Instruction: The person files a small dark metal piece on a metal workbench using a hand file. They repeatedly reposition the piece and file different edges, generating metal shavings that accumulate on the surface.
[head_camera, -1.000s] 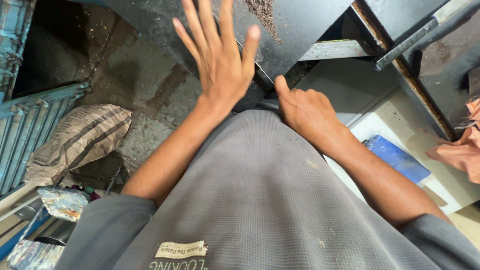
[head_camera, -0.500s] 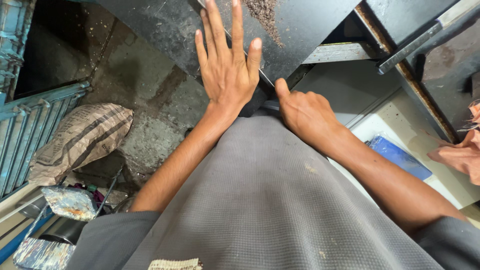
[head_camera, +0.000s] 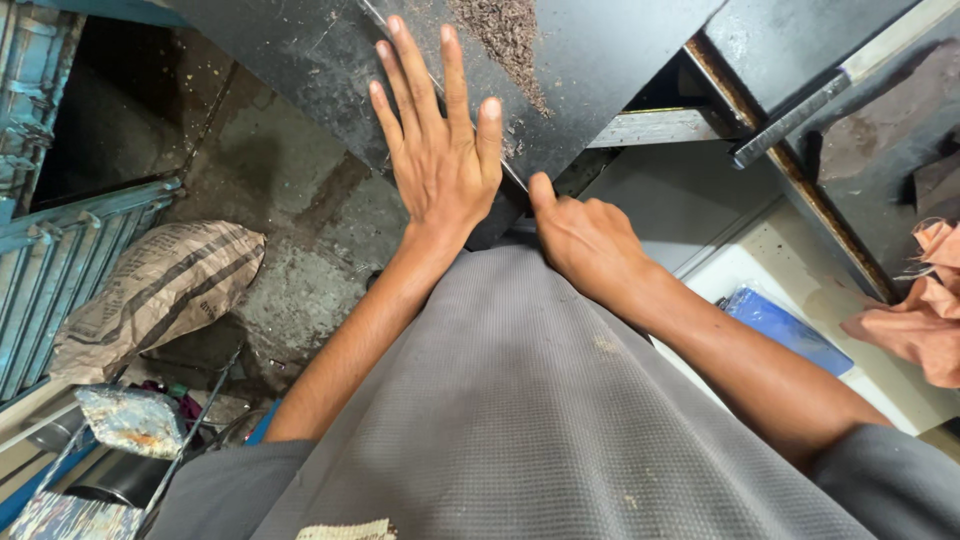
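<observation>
Left hand (head_camera: 440, 165) spread flat, steadying the dark board (head_camera: 560, 70); right hand (head_camera: 585, 235) curled on its near edge. Next move likely needs firm, even pressure.

We stood over a stained, grey concrete floor (head_camera: 300, 230), damp-looking in patches. To the left ran blue-painted metal bars (head_camera: 60, 260) with a dark opening (head_camera: 100, 110) above them. A striped woven sack (head_camera: 150, 290) lay on the floor beside the bars, and a crumpled plastic bag (head_camera: 130, 420) rested nearer us. At the right we saw a pale surface (head_camera: 800, 290) bearing a blue packet (head_camera: 785, 330) and an orange cloth (head_camera: 920, 320).
</observation>
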